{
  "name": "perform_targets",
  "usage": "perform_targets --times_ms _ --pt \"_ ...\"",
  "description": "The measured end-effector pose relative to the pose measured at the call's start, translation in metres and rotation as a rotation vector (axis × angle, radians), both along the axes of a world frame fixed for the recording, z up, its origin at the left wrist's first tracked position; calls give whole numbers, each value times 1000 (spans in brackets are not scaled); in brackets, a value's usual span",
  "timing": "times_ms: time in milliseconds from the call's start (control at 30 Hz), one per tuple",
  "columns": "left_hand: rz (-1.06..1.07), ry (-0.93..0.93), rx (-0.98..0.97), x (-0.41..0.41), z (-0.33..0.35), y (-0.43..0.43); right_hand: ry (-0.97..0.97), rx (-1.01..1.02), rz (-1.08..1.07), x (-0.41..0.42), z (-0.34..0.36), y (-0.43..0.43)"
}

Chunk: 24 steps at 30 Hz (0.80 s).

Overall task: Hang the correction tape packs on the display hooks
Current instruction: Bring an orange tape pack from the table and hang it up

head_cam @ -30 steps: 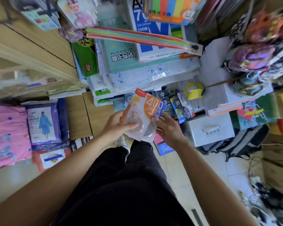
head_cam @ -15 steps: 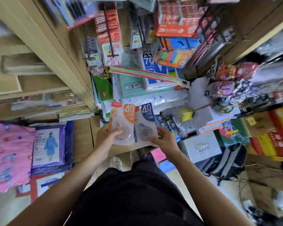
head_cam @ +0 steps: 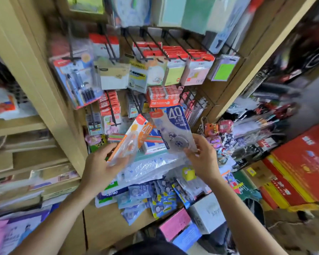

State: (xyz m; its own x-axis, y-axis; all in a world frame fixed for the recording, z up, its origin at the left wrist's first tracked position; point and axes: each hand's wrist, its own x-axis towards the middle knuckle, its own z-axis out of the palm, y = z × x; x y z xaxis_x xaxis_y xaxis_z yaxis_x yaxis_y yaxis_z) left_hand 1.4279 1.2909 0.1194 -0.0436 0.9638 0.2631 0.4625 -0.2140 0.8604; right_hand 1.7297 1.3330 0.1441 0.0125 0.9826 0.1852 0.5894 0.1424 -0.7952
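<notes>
My left hand [head_cam: 101,168] grips an orange correction tape pack [head_cam: 134,138] by its lower end, tilted to the right. My right hand [head_cam: 203,159] pinches a blue correction tape pack [head_cam: 175,127] marked 40 at its bottom corner and holds it upright. Both packs are raised in front of the display hooks [head_cam: 193,98], black wire pegs on a wooden back panel. The blue pack's top sits just below a red box of pencils [head_cam: 162,98]. More blue packs [head_cam: 160,199] lie in a heap on the shelf below my hands.
Sticky notes [head_cam: 173,69], a pen set [head_cam: 77,81] and eraser cards [head_cam: 110,107] hang on upper hooks. Paper reams and plastic sleeves [head_cam: 145,168] lie under my hands. A wooden post [head_cam: 50,100] stands left; red cartons [head_cam: 300,166] and small pouches [head_cam: 217,127] sit right.
Both hands have lifted the two packs up from the low shelf toward the hooks and spread them apart. The view has swung upward, so the hook panel now fills the top.
</notes>
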Motion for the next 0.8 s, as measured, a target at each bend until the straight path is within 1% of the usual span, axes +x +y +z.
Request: perform_targets --times_ms 100,200,333,433,633,700,800 --pt "38 25 134 5 45 16 135 89 -8 6 46 14" --pt "70 45 242 9 87 35 187 203 -4 15 84 33" --pt "125 -6 376 17 147 56 343 347 10 20 138 58" --pt "134 -17 465 24 190 72 440 419 32 24 176 72" --pt "126 1 601 37 267 104 539 508 20 37 237 111" --pt "117 20 648 42 292 113 526 531 34 40 260 119" --pt "78 -11 685 48 323 128 488 569 26 48 294 134"
